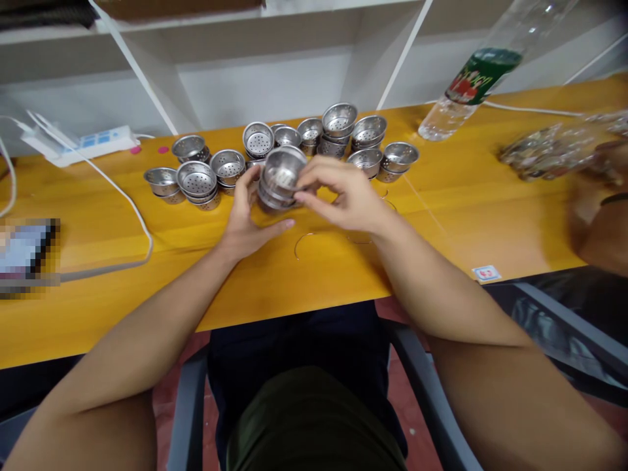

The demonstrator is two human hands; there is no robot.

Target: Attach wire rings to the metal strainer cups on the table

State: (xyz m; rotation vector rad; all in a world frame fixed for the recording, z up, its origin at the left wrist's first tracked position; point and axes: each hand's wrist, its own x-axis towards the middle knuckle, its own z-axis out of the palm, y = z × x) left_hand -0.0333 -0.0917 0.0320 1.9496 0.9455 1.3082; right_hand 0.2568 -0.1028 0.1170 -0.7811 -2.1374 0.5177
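A small stack of perforated metal cups (280,178), blurred by motion, is between my hands above the orange table (245,281). My left hand (246,219) is around the left side of the stack, its thumb stretched out below. My right hand (343,193) touches the stack's right side with fingers and thumb pinched together; whether a thin piece is between them is too blurred to tell. Several more stacks of the same cups (197,180) stand behind and to both sides. Thin curved wires (303,241) lie on the table in front of my right hand.
A plastic bottle with a green label (478,75) stands at the back right. Farther right, another person's hand is by a clear bag of metal pieces (544,150). A power strip (98,144), a white cable (132,209) and a blurred-out device (27,252) are at the left.
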